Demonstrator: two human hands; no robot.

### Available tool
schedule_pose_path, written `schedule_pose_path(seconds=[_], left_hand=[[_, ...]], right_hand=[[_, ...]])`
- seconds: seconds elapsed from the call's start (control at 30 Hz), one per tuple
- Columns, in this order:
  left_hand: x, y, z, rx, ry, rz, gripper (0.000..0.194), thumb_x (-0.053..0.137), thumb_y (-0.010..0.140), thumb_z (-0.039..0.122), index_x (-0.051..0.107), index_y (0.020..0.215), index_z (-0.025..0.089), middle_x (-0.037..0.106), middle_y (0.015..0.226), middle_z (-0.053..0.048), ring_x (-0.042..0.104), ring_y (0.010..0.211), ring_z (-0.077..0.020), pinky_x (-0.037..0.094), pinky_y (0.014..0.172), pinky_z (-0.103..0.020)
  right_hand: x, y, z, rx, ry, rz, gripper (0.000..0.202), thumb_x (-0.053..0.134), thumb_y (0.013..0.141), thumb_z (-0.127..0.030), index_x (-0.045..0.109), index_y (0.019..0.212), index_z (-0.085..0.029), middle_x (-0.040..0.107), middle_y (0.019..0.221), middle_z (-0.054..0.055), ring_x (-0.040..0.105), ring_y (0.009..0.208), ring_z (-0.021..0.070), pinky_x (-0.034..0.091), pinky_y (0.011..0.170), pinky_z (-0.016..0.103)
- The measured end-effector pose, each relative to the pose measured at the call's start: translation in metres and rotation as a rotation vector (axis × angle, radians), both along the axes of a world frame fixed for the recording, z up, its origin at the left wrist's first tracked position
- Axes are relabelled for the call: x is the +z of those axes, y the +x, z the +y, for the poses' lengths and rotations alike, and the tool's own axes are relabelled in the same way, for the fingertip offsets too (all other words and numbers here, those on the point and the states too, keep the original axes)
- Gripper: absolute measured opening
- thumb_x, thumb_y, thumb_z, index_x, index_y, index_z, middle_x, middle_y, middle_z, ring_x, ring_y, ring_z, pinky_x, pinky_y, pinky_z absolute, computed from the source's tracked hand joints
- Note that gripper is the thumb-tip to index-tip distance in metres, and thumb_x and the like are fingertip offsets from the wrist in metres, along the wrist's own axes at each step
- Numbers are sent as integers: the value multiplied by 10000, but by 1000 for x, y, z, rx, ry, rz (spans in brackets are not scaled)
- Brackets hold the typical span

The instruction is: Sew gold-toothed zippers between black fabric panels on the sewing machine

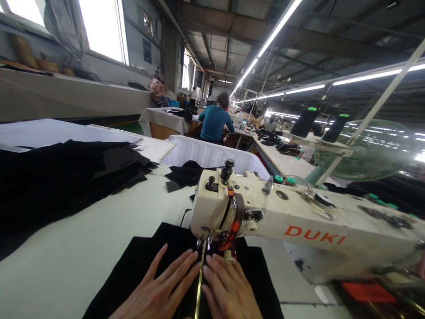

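Observation:
A black fabric piece (133,266) lies flat under the head of a cream sewing machine (212,204) marked DUKI. Down the middle of the cloth runs a narrow gold zipper (199,290), reaching up to the presser foot. My left hand (162,283) rests flat on the fabric left of the zipper, fingers stretched toward the needle area. On the other side, my right hand (229,288) presses on the cloth with fingers extended, just below the machine head. The needle tip is hard to make out.
A pile of black fabric pieces (66,177) covers the table's left side. Behind the machine stands a white plastic bin (212,153). Black thread cones (303,123) and a green fan (361,150) are at the right. A person in a blue top (215,124) sits farther back.

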State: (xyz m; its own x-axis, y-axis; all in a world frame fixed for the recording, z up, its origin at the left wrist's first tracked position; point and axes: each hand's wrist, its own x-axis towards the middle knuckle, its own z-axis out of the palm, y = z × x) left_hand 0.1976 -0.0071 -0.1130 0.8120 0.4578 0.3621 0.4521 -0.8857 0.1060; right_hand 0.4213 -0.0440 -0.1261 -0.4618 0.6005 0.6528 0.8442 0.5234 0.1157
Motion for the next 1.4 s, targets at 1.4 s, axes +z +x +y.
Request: schedule_pose_path(seconds=[1.4], left_hand=[[8,5,5,55,36,38,740,641,862,304,327,1531,258,489,1477,-102,491,1324,-358,377,1070,-620]], right_hand=[[-5,-1,9,-51,-59,60,366,308,1061,-277,661,1127,-205,741,1103,10,720,990,191,533,1001,380]])
